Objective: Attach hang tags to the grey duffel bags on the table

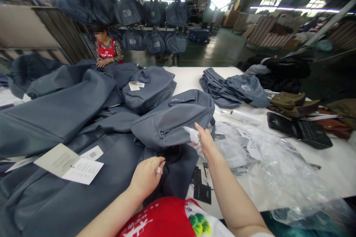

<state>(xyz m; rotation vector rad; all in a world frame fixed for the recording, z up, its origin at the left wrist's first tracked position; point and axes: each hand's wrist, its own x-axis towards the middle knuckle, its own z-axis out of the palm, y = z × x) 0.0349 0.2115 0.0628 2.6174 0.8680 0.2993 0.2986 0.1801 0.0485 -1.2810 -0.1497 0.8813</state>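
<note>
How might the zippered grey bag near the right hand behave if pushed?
The zippered grey bag probably keeps some shape, since its sides bulge. Its smooth sheen suggests it may slide slightly; its rounded form might tip.

scrap point(159, 170) mostly hidden in left fingers point(155, 162)

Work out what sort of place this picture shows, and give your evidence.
Probably a bag factory's finishing or packing area: rows of matching grey-blue bags line the back, more bags, some with paper tags, crowd the worktable, and clear plastic wrapping lies beside them.
</note>
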